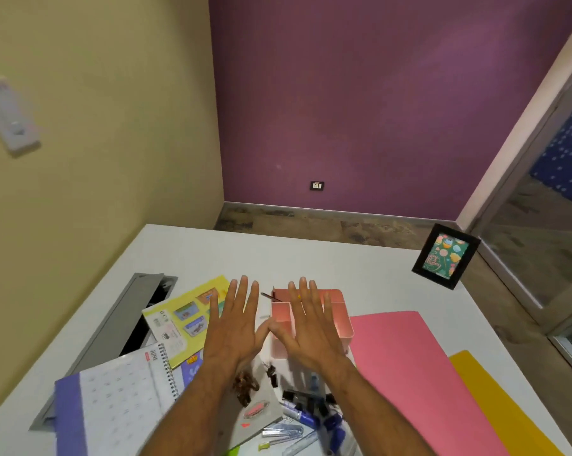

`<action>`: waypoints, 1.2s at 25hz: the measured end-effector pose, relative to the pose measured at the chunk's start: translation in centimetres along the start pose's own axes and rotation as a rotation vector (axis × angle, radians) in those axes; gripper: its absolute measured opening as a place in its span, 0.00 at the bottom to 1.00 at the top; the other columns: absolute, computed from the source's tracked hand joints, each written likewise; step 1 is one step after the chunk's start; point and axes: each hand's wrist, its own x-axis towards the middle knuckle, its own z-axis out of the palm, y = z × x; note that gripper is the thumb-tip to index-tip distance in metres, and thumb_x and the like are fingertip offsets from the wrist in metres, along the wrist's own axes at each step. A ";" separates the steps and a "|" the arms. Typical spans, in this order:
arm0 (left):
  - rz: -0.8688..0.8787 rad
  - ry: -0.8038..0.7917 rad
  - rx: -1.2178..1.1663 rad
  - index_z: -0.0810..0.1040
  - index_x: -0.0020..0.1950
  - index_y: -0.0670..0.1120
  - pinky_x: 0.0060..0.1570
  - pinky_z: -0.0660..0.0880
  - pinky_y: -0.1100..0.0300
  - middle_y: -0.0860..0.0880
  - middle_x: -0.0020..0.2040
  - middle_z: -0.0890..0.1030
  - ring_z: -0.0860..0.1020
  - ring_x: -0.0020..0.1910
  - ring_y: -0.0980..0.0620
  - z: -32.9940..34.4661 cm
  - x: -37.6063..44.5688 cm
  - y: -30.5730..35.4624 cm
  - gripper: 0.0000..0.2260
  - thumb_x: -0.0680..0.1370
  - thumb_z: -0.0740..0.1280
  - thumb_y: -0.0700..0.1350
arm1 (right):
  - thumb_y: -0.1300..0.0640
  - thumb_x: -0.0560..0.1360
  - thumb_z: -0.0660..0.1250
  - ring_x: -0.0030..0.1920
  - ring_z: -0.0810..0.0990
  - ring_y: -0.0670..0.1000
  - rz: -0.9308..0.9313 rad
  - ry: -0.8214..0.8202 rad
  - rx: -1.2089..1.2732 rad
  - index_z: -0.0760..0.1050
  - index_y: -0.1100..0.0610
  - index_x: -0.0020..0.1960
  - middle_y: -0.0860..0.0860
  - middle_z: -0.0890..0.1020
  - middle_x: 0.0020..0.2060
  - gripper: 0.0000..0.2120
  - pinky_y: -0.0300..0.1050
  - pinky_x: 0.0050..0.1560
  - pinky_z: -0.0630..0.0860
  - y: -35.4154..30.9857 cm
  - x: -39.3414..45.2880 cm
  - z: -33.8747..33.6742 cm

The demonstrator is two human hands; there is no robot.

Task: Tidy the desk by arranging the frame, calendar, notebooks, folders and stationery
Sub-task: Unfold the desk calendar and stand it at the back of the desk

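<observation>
While both hands hover, left hand (235, 327) and right hand (307, 327) fingers spread, holding nothing: frame (445, 256) upright, tabletop's far right corner; calendar (120, 396) near left edge; pink folder (409, 366) right; stationery (298, 413) loose, near edge. Risk: a sweeping forearm could knock pens off.

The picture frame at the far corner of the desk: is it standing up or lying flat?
Standing up. The picture frame rests on its lower edge near the far right corner of the desk, tilted, with its green picture facing the camera.
</observation>
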 end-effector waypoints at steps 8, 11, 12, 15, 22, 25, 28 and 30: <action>-0.203 -0.094 -0.030 0.66 0.76 0.43 0.71 0.52 0.36 0.41 0.76 0.65 0.63 0.75 0.41 -1.0 -6.4 -9.0 0.38 0.79 0.42 0.68 | 0.28 0.76 0.45 0.76 0.31 0.50 -0.162 -0.095 0.072 0.35 0.49 0.78 0.50 0.36 0.78 0.41 0.58 0.75 0.35 -7.7 -1.2 4.8; -0.271 -0.087 -0.011 0.69 0.74 0.41 0.69 0.54 0.36 0.40 0.74 0.69 0.67 0.73 0.40 -0.7 -8.6 -11.8 0.39 0.79 0.41 0.68 | 0.26 0.74 0.42 0.77 0.31 0.50 -0.186 -0.156 0.106 0.35 0.49 0.78 0.49 0.36 0.78 0.42 0.56 0.75 0.34 -10.0 -1.9 6.7; -0.302 -0.076 -0.008 0.69 0.74 0.42 0.70 0.54 0.36 0.40 0.74 0.69 0.67 0.73 0.40 -0.5 -9.3 -12.7 0.39 0.79 0.41 0.68 | 0.26 0.74 0.41 0.76 0.31 0.49 -0.177 -0.191 0.127 0.34 0.48 0.78 0.48 0.35 0.78 0.41 0.55 0.75 0.34 -10.6 -2.3 7.5; -0.436 -0.060 -0.044 0.64 0.77 0.44 0.72 0.54 0.36 0.42 0.77 0.65 0.62 0.76 0.41 0.0 -11.4 -15.0 0.37 0.78 0.46 0.68 | 0.27 0.75 0.45 0.78 0.37 0.48 -0.125 -0.314 0.241 0.34 0.46 0.78 0.46 0.40 0.79 0.41 0.54 0.78 0.41 -12.3 -3.3 9.4; -0.999 -0.055 -0.312 0.57 0.77 0.47 0.70 0.59 0.35 0.44 0.76 0.64 0.60 0.75 0.39 0.3 -16.0 -18.8 0.40 0.73 0.71 0.60 | 0.33 0.77 0.55 0.73 0.65 0.50 0.174 -0.647 0.764 0.55 0.51 0.77 0.48 0.66 0.74 0.35 0.42 0.69 0.61 -16.7 -4.6 9.2; -1.271 -0.023 -0.574 0.60 0.72 0.44 0.60 0.71 0.35 0.40 0.67 0.73 0.71 0.63 0.35 0.6 -17.4 -19.5 0.39 0.69 0.76 0.56 | 0.33 0.77 0.53 0.70 0.67 0.51 0.271 -0.734 0.819 0.57 0.52 0.75 0.49 0.69 0.71 0.34 0.40 0.62 0.61 -17.9 -4.6 10.0; -1.343 0.046 -0.839 0.59 0.65 0.43 0.50 0.75 0.43 0.40 0.54 0.77 0.76 0.48 0.40 0.3 -18.3 -18.5 0.31 0.72 0.76 0.46 | 0.27 0.73 0.53 0.72 0.64 0.51 0.330 -0.783 0.856 0.56 0.53 0.76 0.49 0.66 0.72 0.42 0.46 0.68 0.61 -18.5 -4.9 10.9; -1.400 0.069 -0.944 0.60 0.67 0.40 0.45 0.75 0.46 0.41 0.51 0.76 0.76 0.44 0.43 0.4 -18.7 -18.2 0.31 0.73 0.76 0.43 | 0.27 0.73 0.53 0.77 0.57 0.52 0.379 -0.823 0.872 0.50 0.53 0.79 0.49 0.58 0.78 0.44 0.50 0.74 0.55 -18.6 -5.1 11.5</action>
